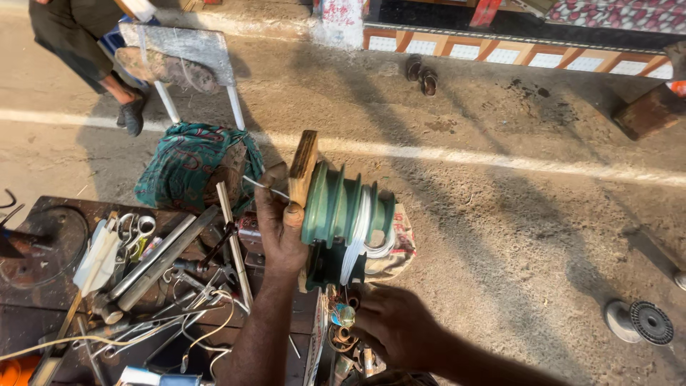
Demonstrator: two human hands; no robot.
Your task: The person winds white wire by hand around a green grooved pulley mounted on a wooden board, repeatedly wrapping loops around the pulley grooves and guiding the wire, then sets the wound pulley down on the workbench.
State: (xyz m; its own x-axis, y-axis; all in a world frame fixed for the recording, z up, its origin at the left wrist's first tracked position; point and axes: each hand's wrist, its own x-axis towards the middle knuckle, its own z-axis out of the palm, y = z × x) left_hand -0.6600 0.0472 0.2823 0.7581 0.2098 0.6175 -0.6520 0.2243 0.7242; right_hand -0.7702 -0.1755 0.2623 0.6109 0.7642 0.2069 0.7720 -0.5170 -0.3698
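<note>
My left hand grips a wooden block pressed against the end of a green grooved bobbin. White wire is wound in one of the bobbin's grooves, and a strand runs left past my fingers. The bobbin sits on a dark green stand at the edge of a cluttered workbench. My right hand is low beside the stand, fingers curled around a small part that I cannot make out.
The bench holds scissors, metal rods, loose wires and small tools. A chair with patterned cloth stands behind it. A person's legs are at top left. Sandals and a round metal part lie on the ground.
</note>
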